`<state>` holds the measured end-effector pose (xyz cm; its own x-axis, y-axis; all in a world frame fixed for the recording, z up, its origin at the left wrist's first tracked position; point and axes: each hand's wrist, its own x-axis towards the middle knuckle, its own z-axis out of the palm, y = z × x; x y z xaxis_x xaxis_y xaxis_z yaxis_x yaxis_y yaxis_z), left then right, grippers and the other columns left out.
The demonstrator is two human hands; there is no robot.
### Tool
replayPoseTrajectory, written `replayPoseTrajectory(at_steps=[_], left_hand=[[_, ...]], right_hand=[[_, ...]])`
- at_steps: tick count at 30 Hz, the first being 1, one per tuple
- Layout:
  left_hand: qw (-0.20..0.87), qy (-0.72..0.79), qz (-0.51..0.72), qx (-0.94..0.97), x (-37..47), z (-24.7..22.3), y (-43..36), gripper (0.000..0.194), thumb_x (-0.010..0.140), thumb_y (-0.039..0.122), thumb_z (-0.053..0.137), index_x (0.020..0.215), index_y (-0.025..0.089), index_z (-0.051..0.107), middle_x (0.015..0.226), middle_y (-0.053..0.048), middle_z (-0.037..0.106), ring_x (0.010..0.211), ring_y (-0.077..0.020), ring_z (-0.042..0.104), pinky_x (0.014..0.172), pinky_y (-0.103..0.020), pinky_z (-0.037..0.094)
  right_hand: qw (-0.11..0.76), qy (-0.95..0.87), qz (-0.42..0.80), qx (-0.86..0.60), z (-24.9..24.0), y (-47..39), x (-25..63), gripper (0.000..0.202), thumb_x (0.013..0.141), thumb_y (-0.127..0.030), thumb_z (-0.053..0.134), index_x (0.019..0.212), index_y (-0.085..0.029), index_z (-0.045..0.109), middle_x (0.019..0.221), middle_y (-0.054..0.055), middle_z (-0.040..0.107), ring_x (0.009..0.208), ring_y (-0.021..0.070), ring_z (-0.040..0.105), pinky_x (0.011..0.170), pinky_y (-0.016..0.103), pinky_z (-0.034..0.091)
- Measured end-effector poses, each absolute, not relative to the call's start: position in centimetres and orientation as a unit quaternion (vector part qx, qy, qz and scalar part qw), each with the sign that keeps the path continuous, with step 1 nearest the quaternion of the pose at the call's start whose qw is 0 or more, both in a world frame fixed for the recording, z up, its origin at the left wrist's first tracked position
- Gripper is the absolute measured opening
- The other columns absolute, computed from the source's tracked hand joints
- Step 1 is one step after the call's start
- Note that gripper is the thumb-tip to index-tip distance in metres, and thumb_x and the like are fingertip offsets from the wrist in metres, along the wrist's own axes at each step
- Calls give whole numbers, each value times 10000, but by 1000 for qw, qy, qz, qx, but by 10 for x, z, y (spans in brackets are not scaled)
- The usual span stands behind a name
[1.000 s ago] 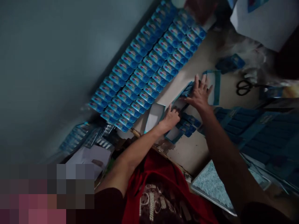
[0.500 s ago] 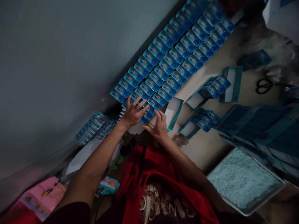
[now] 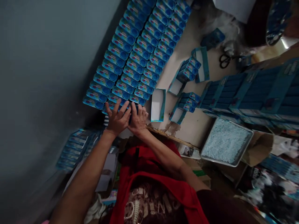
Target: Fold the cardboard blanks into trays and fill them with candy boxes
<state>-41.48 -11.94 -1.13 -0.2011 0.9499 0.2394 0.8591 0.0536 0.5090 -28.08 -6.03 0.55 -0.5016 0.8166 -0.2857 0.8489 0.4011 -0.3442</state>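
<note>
"What have you got on the left hand [image 3: 116,121]?"

"On my feed its fingers are spread apart over the near end of the packs [image 3: 141,52], which run away from it in three rows beside the wall [image 3: 42,77]."

"And the right hand [image 3: 137,121]?"

"Just beside the left, fingers bent over that same end. I can't tell from here whether it's clamped on a pack."

"What's around it?"

"Just right of it I see a white-lined box [image 3: 158,105] on the table [image 3: 193,127]; past that, two part-filled boxes [image 3: 177,115], one farther away. Well to its right I've got a tray [image 3: 219,162] of pale blue bits, near stacked cartons [image 3: 254,90]."
</note>
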Motion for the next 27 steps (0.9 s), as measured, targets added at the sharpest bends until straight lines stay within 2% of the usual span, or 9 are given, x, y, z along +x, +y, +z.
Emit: replayPoseTrajectory(at_steps=[3, 6, 9, 12, 14, 16, 19, 23, 27], left_hand=[[9, 777, 310, 547, -391, 6, -157, 304, 1009, 336, 650, 1297, 262, 711, 1366, -161, 653, 1432, -352, 540, 1265, -633, 324], [5, 807, 371, 459, -338, 14, -198, 205, 1030, 289, 601, 1218, 215, 637, 1108, -119, 658, 1098, -260, 664, 1008, -460, 545], [144, 821, 380, 402, -278, 6, -196, 245, 1081, 377, 530, 1220, 185, 596, 1026, -96, 660, 948, -228, 673, 872, -380, 571], [249, 841, 299, 376, -244, -14, -139, 689, 995, 618, 634, 1444, 104, 545, 1254, -223, 679, 1162, -334, 677, 1006, -458, 562], [299, 850, 232, 366, -241, -27, -92, 855, 986, 599, 655, 1614, 73, 410, 1377, -269, 664, 1219, -371, 681, 1044, -469, 547], [345, 848, 158, 370, -248, -36, -57, 757, 1056, 449, 577, 1698, 136, 326, 1401, -236, 694, 1154, -352, 730, 1010, -443, 556], [372, 834, 83, 400, -259, -41, -39, 643, 1087, 266, 458, 1718, 224, 339, 1361, -174, 747, 1086, -314, 767, 982, -405, 559], [373, 822, 63, 426, -262, -44, -46, 622, 1082, 229, 429, 1702, 217, 387, 1321, -165, 769, 1103, -293, 769, 965, -367, 564], [380, 822, 65, 419, -255, -40, -44, 547, 1087, 226, 430, 1629, 229, 506, 1335, -166, 761, 1138, -284, 761, 972, -361, 560]], right_hand=[[10, 867, -246, 433, 25, -52, -249, 889, 941, -516, 595, 1727, -218, 306, 1633, 167, 424, 1526, 388, 377, 1254, 531, 378], [-99, 886, -271, 363, 59, -37, -194, 1086, 864, -561, 702, 1753, -232, 171, 1575, 169, 448, 1484, 372, 430, 1269, 520, 387], [-187, 868, -279, 366, 75, -3, -144, 1171, 808, -601, 779, 1747, -273, 161, 1547, 165, 432, 1430, 376, 481, 1217, 552, 452], [-211, 855, -269, 391, 54, 48, -117, 1154, 804, -676, 758, 1728, -249, 215, 1547, 178, 398, 1443, 390, 468, 1215, 580, 455], [-190, 863, -267, 384, 31, 79, -112, 1146, 814, -712, 720, 1717, -207, 227, 1553, 195, 392, 1459, 396, 448, 1235, 588, 430], [-135, 876, -264, 381, 14, 102, -114, 1135, 811, -710, 712, 1703, -173, 257, 1556, 207, 407, 1457, 396, 442, 1243, 584, 415], [-55, 890, -226, 391, 9, 116, -122, 1097, 793, -622, 751, 1684, -156, 314, 1560, 213, 437, 1441, 401, 446, 1248, 586, 386], [9, 902, -178, 393, 20, 116, -142, 1041, 771, -434, 777, 1679, -155, 349, 1575, 199, 452, 1492, 410, 404, 1312, 621, 255], [47, 903, -167, 394, 14, 112, -159, 1027, 776, -353, 763, 1682, -122, 339, 1625, 221, 425, 1583, 422, 313, 1341, 644, 154]])
